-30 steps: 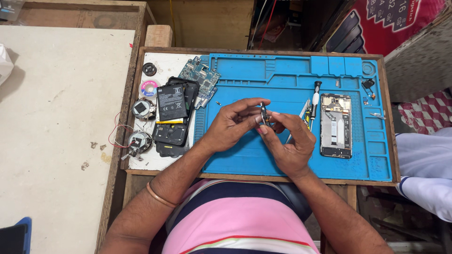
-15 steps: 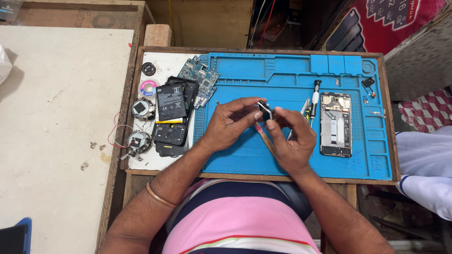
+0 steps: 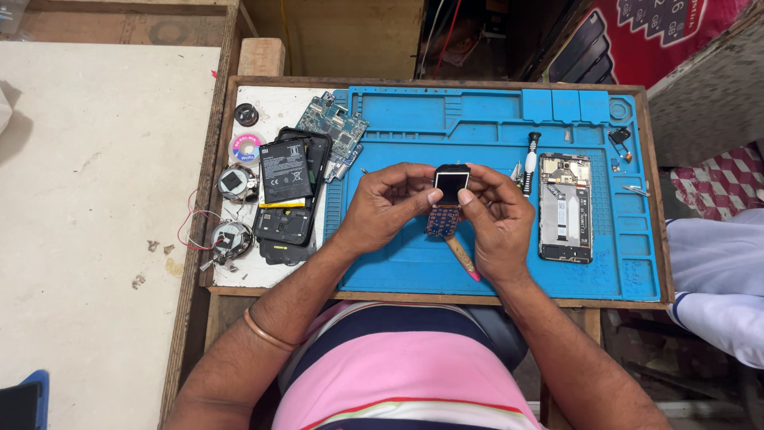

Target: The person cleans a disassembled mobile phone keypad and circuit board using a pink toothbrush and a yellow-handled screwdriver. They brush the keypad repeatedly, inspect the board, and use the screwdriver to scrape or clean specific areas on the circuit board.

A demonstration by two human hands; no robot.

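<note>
**Small keypad phone board held up between both hands over the blue mat**

Both hands are up off the bench, meeting at mid-mat. The left hand (image 3: 390, 209) pinches the left edge of a small keypad phone board (image 3: 447, 203), thumb and forefinger closed narrow on it just under the dark screen. The right hand (image 3: 495, 216) closes on the right edge the same way, and a wooden-handled tool with a pink tip (image 3: 463, 259) pokes out toward the near side beneath that palm; how it is gripped I cannot tell. The board hangs above the blue silicone repair mat (image 3: 477, 127), not touching it.

To handle this well, I'd say: keep the pinch on the edges only, pads off the screen glass and the key contacts, and hold it low over the mat so anything that drops lands soft. Light pressure matters, since a thin board like this will likely flex.

Now the count. One opened smartphone frame (image 3: 565, 209) lies to the right, with one screwdriver (image 3: 531, 162) just left of it. On the left: one flat black battery (image 3: 285, 171) resting on a black phone shell (image 3: 290, 223), one green circuit board (image 3: 334, 127) beyond, two round speaker-like parts (image 3: 235, 183) with thin wires, one small roll of tape or solder wick (image 3: 246, 148), and one dark disc on the far side of it. One bangle (image 3: 267, 333) circles the left forearm.
</note>
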